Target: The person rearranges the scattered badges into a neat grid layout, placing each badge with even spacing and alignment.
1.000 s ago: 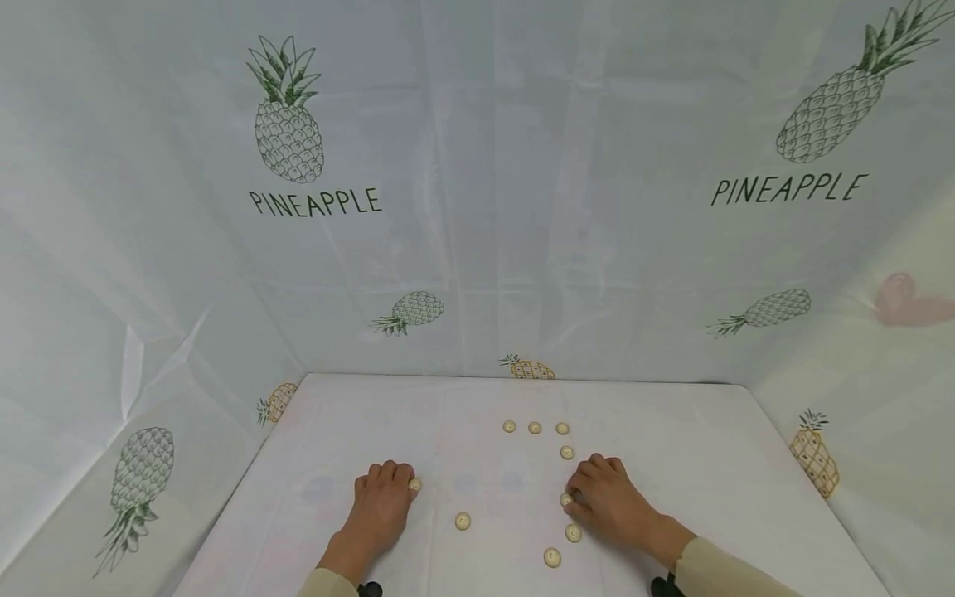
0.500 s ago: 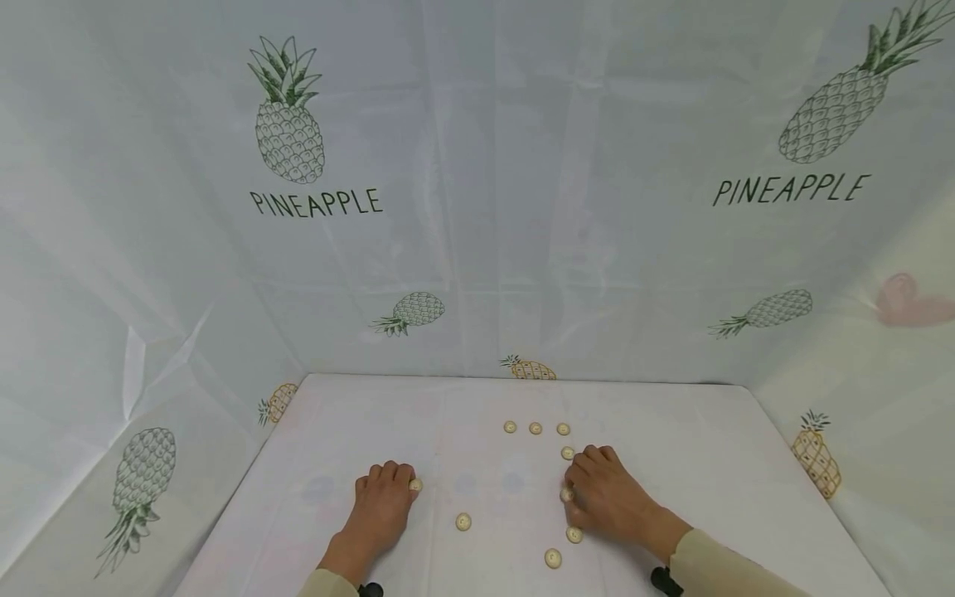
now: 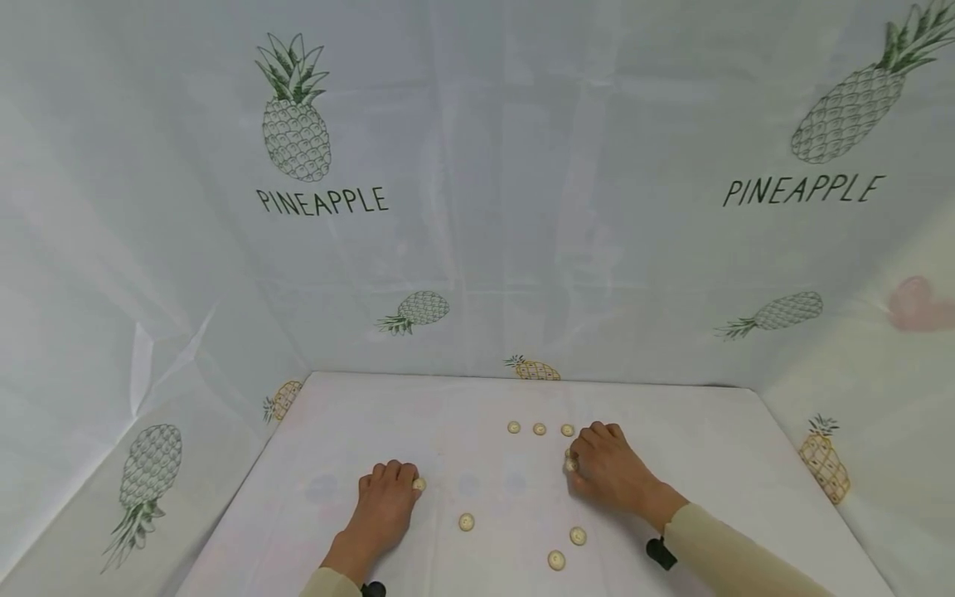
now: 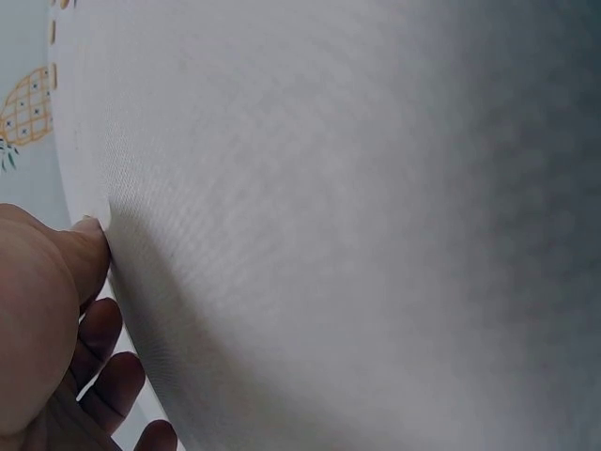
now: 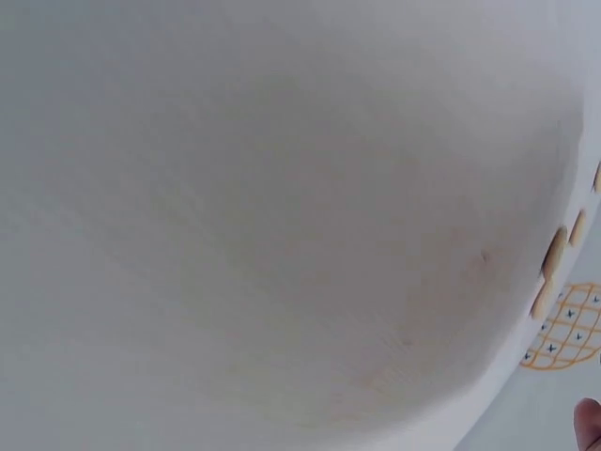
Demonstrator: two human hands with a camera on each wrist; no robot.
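Observation:
Small round pale-wood discs with marked faces lie about on the white-covered table. My left hand (image 3: pixel 385 502) rests low over the left part, fingers curled, pinching one disc (image 3: pixel 419 484) at the thumb side. In the left wrist view the thumb (image 4: pixel 86 254) and bent fingertips show, but that disc is hidden. On the right, my right hand (image 3: pixel 610 471) pinches another disc (image 3: pixel 571 465) close to the cloth. Just behind it, partly covered, is a further disc (image 3: pixel 569 453). Only a fingertip (image 5: pixel 589 421) of this hand appears in the right wrist view.
Three discs form a row at the back, with the middle disc (image 3: pixel 540 429) between its neighbours. Nearer, one disc (image 3: pixel 466 521) lies between the hands and two more, a disc (image 3: pixel 578 536) and a disc (image 3: pixel 556 560), at front right. Pineapple-printed sheeting (image 3: pixel 485 249) surrounds the table (image 3: pixel 671 431).
My right hand has slid away from me toward the back row with its disc, and now meets the disc behind. The left hand keeps its place. The head view has shifted slightly.

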